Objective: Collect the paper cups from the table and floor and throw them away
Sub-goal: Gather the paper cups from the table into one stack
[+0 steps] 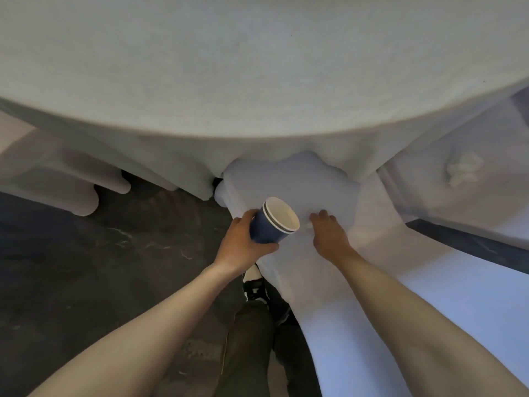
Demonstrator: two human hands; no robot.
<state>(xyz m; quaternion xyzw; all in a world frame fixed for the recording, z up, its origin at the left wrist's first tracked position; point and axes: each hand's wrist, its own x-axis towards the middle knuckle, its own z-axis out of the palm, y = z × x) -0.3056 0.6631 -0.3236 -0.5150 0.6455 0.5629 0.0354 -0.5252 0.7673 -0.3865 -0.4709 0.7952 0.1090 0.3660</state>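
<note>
My left hand (243,243) grips a stack of blue paper cups (272,224) with white insides, tilted so the open mouth faces up and right. The rims show more than one cup nested together. My right hand (329,232) rests palm down on the white fabric cover of a chair seat (286,181), just right of the cups, fingers slightly spread, holding nothing that I can see. The round table (257,67) with a white cloth fills the upper view; no cups show on the part visible here.
White-covered chairs stand at the left (57,173) and right (458,181) of the table. The floor (86,267) is dark and marbled. My leg and shoe (253,285) are below the hands, beside the chair's draped back (357,325).
</note>
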